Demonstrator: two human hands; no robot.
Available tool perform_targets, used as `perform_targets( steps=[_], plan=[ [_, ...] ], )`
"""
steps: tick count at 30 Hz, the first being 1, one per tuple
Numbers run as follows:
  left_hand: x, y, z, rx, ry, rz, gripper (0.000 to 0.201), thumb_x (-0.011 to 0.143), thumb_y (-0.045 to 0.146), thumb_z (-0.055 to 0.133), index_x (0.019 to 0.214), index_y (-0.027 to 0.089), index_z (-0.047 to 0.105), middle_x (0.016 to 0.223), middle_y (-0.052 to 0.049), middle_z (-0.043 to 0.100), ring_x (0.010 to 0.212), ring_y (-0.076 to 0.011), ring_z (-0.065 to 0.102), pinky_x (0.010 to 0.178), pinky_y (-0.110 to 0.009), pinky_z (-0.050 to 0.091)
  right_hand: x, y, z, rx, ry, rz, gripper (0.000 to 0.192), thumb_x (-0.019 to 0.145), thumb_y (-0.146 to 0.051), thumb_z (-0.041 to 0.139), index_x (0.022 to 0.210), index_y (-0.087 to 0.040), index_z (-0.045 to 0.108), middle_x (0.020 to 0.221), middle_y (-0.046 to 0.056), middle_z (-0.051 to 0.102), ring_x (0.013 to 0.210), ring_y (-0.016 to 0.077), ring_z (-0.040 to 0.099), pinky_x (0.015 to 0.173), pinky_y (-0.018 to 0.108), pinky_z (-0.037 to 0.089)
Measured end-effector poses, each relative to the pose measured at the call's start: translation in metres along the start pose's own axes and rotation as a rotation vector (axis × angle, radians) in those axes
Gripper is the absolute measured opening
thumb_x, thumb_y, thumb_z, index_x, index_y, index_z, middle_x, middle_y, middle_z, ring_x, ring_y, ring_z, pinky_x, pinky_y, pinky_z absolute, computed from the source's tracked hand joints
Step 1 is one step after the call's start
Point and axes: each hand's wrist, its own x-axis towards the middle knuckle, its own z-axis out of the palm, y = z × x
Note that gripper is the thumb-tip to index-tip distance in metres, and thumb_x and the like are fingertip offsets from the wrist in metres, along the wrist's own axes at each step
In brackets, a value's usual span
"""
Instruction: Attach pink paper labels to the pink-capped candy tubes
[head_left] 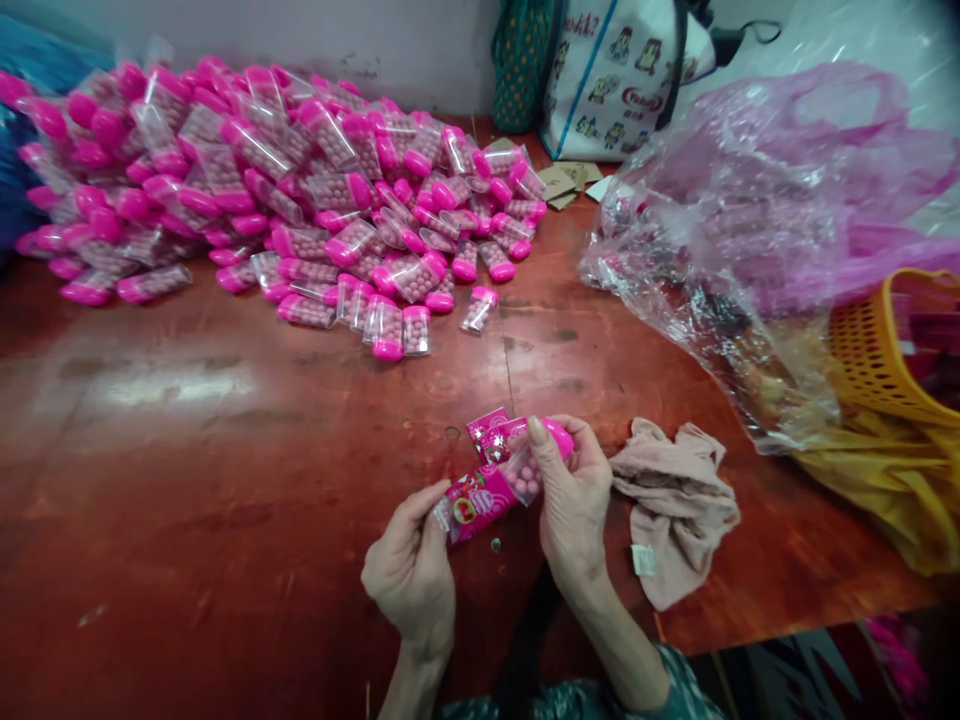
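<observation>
My right hand (577, 505) grips a small clear container (523, 477) with a bright pink cap and pink candy balls inside. Between thumb and fingers, my left hand (416, 570) pinches the clear far end of a printed pink sleeve (478, 505). The sleeve's other end meets the container's open-looking lower part; whether it goes around it or only touches it, I cannot tell. Just behind my hands, flat pink printed pieces (486, 428) lie on the red-brown table (225, 480), partly hidden by the container and my right hand.
A big heap of pink-capped candy containers (300, 190) spreads along the wall. A crumpled pinkish cloth (679, 510) lies right of my right hand. Farther right are a clear plastic bag (720, 240) and a yellow basket (870, 340). A white printed bag (607, 90) stands behind.
</observation>
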Motion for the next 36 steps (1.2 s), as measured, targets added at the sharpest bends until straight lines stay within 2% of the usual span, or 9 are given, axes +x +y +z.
perform_targets(
  steps=[4, 8, 15, 19, 23, 26, 29, 33, 36],
  plan=[
    [0.001, 0.001, -0.001, 0.080, -0.028, 0.069, 0.020, 0.069, 0.014, 0.062, 0.084, 0.024, 0.071, 0.075, 0.002, 0.070, 0.066, -0.0162, 0.063, 0.064, -0.024, 0.048, 0.000, -0.002, 0.000, -0.030, -0.039, 0.042, 0.023, 0.075, -0.036, 0.065, 0.080, -0.021, 0.048, 0.047, -0.009, 0.052, 0.034, 0.0055, 0.046, 0.032, 0.015, 0.036],
    [0.003, 0.003, -0.002, 0.129, -0.152, 0.158, 0.021, 0.072, 0.012, 0.060, 0.082, 0.027, 0.072, 0.072, 0.004, 0.070, 0.063, -0.0132, 0.062, 0.062, -0.021, 0.046, 0.001, -0.001, -0.001, -0.028, -0.032, 0.070, 0.024, 0.074, -0.036, 0.065, 0.082, -0.021, 0.049, 0.049, -0.007, 0.053, 0.038, 0.0068, 0.050, 0.033, 0.014, 0.037],
    [0.007, 0.007, 0.000, 0.107, -0.293, 0.136, 0.017, 0.070, 0.014, 0.063, 0.077, 0.027, 0.072, 0.068, 0.004, 0.069, 0.061, -0.0124, 0.062, 0.059, -0.019, 0.047, 0.009, 0.004, -0.003, 0.030, 0.043, 0.068, 0.023, 0.074, -0.037, 0.065, 0.082, -0.020, 0.051, 0.055, -0.005, 0.058, 0.040, 0.0071, 0.050, 0.037, 0.016, 0.037],
    [0.006, 0.006, 0.003, 0.033, -0.291, 0.039, 0.014, 0.068, 0.016, 0.066, 0.078, 0.025, 0.072, 0.064, 0.005, 0.068, 0.053, -0.0102, 0.060, 0.053, -0.017, 0.047, 0.005, 0.007, -0.001, 0.078, 0.023, 0.042, 0.021, 0.074, -0.033, 0.066, 0.078, -0.019, 0.052, 0.060, -0.005, 0.061, 0.045, 0.0061, 0.051, 0.048, 0.018, 0.043],
    [0.005, 0.003, 0.005, -0.014, -0.250, -0.054, 0.011, 0.067, 0.018, 0.068, 0.078, 0.021, 0.071, 0.062, 0.002, 0.068, 0.052, -0.0114, 0.060, 0.050, -0.018, 0.048, -0.004, 0.013, 0.000, 0.088, -0.028, 0.068, 0.020, 0.075, -0.032, 0.066, 0.080, -0.020, 0.050, 0.065, -0.003, 0.064, 0.056, 0.0101, 0.058, 0.057, 0.021, 0.047],
    [0.006, 0.003, 0.006, -0.169, -0.241, -0.203, 0.009, 0.068, 0.019, 0.067, 0.077, 0.018, 0.070, 0.064, 0.000, 0.069, 0.056, -0.0123, 0.062, 0.053, -0.019, 0.049, -0.007, 0.018, 0.000, 0.064, -0.083, 0.106, 0.021, 0.075, -0.033, 0.065, 0.082, -0.021, 0.050, 0.067, -0.003, 0.065, 0.058, 0.0119, 0.060, 0.058, 0.022, 0.048],
    [0.007, 0.006, 0.009, -0.375, -0.339, -0.398, 0.012, 0.070, 0.021, 0.067, 0.081, 0.016, 0.069, 0.068, -0.002, 0.070, 0.057, -0.0137, 0.063, 0.053, -0.022, 0.051, -0.006, 0.020, 0.001, 0.030, -0.073, 0.094, 0.022, 0.074, -0.034, 0.066, 0.082, -0.021, 0.049, 0.069, -0.002, 0.065, 0.059, 0.0120, 0.060, 0.055, 0.021, 0.047],
    [0.009, 0.012, 0.013, -0.547, -0.483, -0.619, 0.021, 0.067, 0.024, 0.069, 0.086, 0.015, 0.068, 0.076, -0.006, 0.071, 0.058, -0.0171, 0.065, 0.052, -0.027, 0.054, -0.009, 0.018, -0.001, -0.150, -0.040, -0.026, 0.019, 0.079, -0.037, 0.060, 0.086, -0.022, 0.052, 0.069, -0.003, 0.060, 0.055, 0.0112, 0.054, 0.049, 0.020, 0.042],
    [0.014, 0.015, 0.012, -0.618, -0.468, -0.676, 0.022, 0.065, 0.027, 0.072, 0.082, 0.012, 0.068, 0.074, -0.008, 0.070, 0.060, -0.0179, 0.066, 0.053, -0.025, 0.055, -0.014, 0.019, -0.005, -0.368, -0.054, -0.208, 0.014, 0.084, -0.034, 0.052, 0.091, -0.023, 0.057, 0.071, -0.002, 0.059, 0.058, 0.0125, 0.052, 0.054, 0.022, 0.041]
  ],
)
